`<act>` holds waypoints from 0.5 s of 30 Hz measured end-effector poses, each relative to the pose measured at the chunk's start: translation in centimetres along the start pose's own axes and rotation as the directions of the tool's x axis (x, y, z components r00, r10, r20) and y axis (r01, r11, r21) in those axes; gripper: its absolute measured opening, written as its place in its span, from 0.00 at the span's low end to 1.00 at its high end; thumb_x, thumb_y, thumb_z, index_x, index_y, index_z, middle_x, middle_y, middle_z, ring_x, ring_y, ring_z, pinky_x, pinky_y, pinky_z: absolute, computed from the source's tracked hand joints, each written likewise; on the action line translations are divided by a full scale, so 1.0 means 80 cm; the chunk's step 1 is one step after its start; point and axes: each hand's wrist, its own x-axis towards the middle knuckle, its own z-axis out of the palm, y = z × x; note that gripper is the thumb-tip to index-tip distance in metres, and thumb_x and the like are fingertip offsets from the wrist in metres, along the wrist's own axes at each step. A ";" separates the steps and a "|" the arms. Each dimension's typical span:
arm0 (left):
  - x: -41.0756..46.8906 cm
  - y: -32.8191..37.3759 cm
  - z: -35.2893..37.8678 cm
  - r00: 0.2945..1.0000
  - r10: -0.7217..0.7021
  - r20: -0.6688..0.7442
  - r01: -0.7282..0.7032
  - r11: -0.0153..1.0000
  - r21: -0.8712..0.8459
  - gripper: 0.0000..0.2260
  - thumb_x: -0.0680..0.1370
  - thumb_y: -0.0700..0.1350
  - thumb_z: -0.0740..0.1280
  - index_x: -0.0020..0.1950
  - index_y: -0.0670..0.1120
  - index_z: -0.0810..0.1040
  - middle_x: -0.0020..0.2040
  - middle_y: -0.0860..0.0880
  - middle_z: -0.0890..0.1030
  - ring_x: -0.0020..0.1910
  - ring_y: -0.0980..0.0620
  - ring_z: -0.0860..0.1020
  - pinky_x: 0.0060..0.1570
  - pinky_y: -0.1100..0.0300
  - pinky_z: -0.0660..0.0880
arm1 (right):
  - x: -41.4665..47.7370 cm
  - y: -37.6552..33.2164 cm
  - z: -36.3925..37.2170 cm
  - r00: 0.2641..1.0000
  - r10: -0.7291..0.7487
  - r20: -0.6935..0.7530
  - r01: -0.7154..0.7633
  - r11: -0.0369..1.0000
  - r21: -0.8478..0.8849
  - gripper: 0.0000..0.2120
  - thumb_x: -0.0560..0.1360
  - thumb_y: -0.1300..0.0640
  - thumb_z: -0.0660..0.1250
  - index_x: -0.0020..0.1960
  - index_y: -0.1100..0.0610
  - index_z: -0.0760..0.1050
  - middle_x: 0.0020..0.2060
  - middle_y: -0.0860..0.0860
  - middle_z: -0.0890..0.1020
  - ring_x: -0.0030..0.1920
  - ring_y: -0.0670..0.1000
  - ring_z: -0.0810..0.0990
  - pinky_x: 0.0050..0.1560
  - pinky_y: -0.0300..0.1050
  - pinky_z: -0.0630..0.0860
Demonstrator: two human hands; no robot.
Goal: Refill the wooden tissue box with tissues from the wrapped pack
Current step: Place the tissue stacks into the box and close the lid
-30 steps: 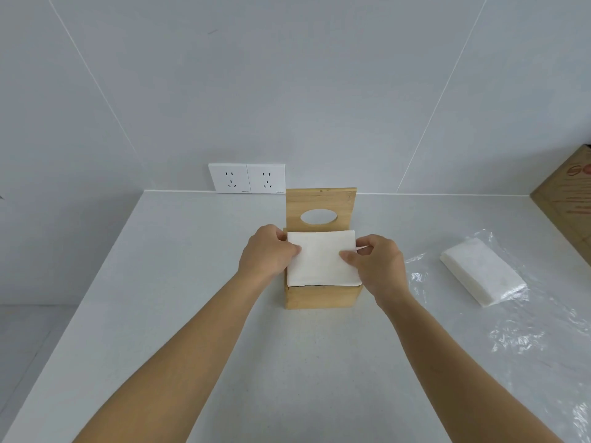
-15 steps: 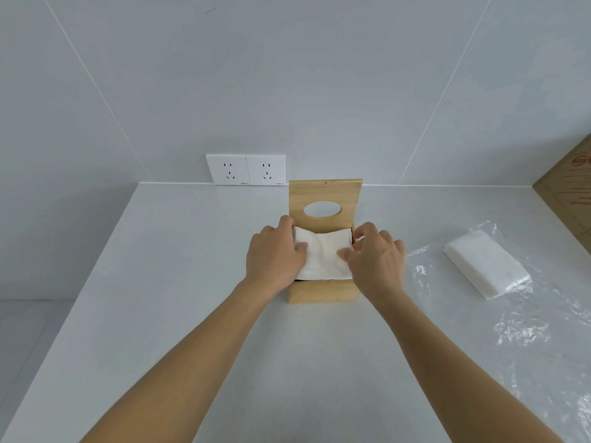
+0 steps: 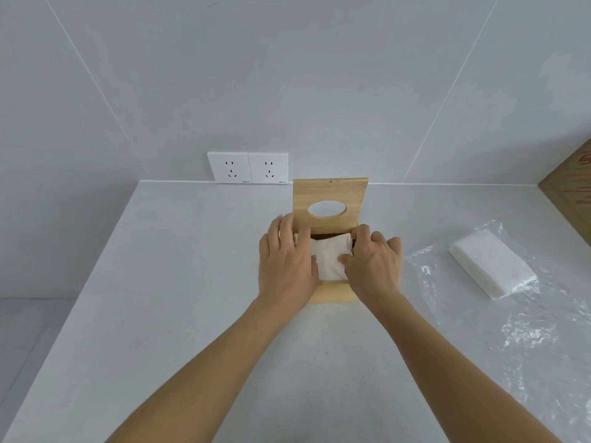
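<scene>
Left to right: our left hand (image 3: 287, 266) and right hand (image 3: 372, 266), fingers spread flat, press a tissue stack (image 3: 329, 260) into the wooden tissue box (image 3: 332, 294), its lid (image 3: 330, 199) upright. The stack, earlier flat on the rim, now bows inward, partly seated. Remaining tissues (image 3: 491, 262) lie on the opened wrapper (image 3: 527, 337) at right; closing is left.
</scene>
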 end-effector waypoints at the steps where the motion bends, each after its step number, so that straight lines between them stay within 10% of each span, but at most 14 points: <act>1: -0.001 0.001 -0.002 1.000 0.006 -0.017 -0.006 1.000 -0.004 0.18 0.73 0.43 0.66 0.62 0.42 0.71 0.68 0.39 0.68 0.68 0.40 0.64 0.63 0.49 0.63 | 0.000 0.000 0.002 1.000 0.002 0.013 -0.001 1.000 -0.010 0.11 0.74 0.55 0.67 0.52 0.59 0.68 0.34 0.49 0.70 0.38 0.51 0.65 0.41 0.40 0.47; 9: -0.003 -0.005 -0.005 0.978 0.177 -0.106 -0.187 0.978 -0.094 0.01 0.71 0.37 0.68 0.39 0.41 0.78 0.36 0.45 0.79 0.38 0.44 0.77 0.40 0.52 0.73 | -0.001 -0.009 0.007 0.998 0.005 0.058 0.000 0.996 -0.093 0.10 0.72 0.61 0.66 0.48 0.59 0.65 0.28 0.48 0.65 0.37 0.52 0.65 0.41 0.43 0.48; 15: 0.004 -0.008 0.000 0.925 0.374 0.068 -0.370 0.927 -0.063 0.02 0.72 0.37 0.66 0.40 0.41 0.78 0.34 0.45 0.80 0.36 0.43 0.77 0.41 0.55 0.72 | 0.002 -0.011 0.000 0.991 -0.048 0.124 0.076 0.970 -0.230 0.13 0.72 0.59 0.64 0.42 0.56 0.58 0.25 0.48 0.62 0.39 0.52 0.64 0.45 0.46 0.53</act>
